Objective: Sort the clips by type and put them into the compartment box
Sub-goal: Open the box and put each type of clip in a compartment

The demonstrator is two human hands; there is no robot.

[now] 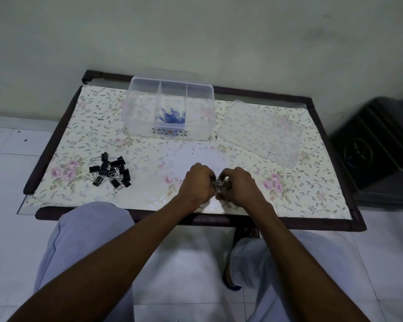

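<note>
A clear compartment box [135, 105] stands at the back of the table, with blue paper clips [172, 116] in its middle front compartment. Several black binder clips [111, 171] lie in a heap on the left of the table. Near the front edge, my left hand [197, 182] and my right hand [239, 184] are curled together around a bunch of silver paper clips [220, 185], which shows between the fingers. Most of the bunch is hidden by the hands.
The box's clear lid [263, 133] lies flat to the right of the box. The table [335, 201] has a floral cover and a dark raised frame. A dark cabinet [379, 149] stands to the right. My knees are under the front edge.
</note>
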